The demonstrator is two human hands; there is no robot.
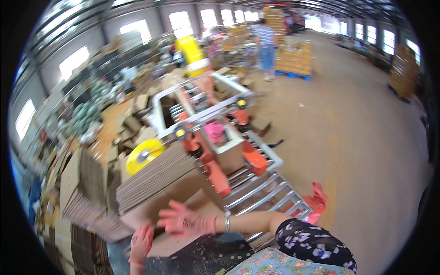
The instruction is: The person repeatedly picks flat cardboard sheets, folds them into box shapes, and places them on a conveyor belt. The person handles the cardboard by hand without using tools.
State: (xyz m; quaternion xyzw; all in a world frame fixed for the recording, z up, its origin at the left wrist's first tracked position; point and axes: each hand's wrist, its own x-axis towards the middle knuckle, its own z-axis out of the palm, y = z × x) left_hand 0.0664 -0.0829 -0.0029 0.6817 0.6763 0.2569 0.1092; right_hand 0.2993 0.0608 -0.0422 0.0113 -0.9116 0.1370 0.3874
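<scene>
Nearest, at six o'clock, a dark, speckled table point(206, 257) lay just ahead of the wearer's flowered apron. The brown cardboard point(168, 246), the piece being handled, reached over its far side toward seven o'clock. The left hand point(142, 240), in a pink glove, was at its near-left edge, fingers gathered close together; whether they pinched the board could not be told. The right hand point(185, 222), gloved alike, was over the middle of the piece with its fingers spread wide; whether the palm touched was unclear.

Good handling here, I judged, called for the spread right hand to press evenly on the panel while the left steadied the edge, keeping the creases square and the fingertips out of the folds. A one-sided push would likely have skewed the thin board.

Just beyond, at eight o'clock, leaned a thick stack of flattened cartons point(156, 178), with a second folded stack point(75, 181) farther round toward nine. At five o'clock ran the metal rollers point(256, 190) of a conveyor, and a red bag point(316, 201) lay at four. Near the centre, an open carton point(230, 158) stood between orange guides point(215, 176). Far off, at one o'clock, a person in a striped shirt point(265, 35) stood beside a loaded pallet point(293, 62).
</scene>
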